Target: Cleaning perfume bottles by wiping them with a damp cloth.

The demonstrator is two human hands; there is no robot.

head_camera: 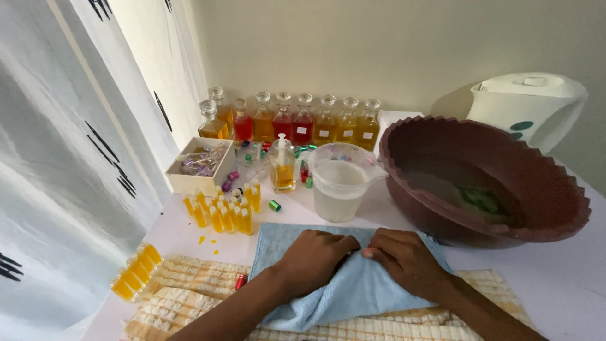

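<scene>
- Table edge (126,303) at near left, close to curtain; open white room only at near right, past brown basin (486,183).
- Blue cloth (353,284) spread at near centre over checked towel (183,297), folded under both hands.
- Left hand (312,256) clenched on cloth fold.
- Right hand (404,259) pinching same fold, touching left.
- Small yellow vials (224,211) and plastic jug (341,180) just beyond the cloth's far edge.

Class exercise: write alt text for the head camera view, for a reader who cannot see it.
A person's left hand and right hand press together into a folded light blue cloth on a white table. Behind stand a clear plastic jug, a scalloped brown plastic basin, small yellow-filled vials and a row of stoppered glass bottles.
</scene>
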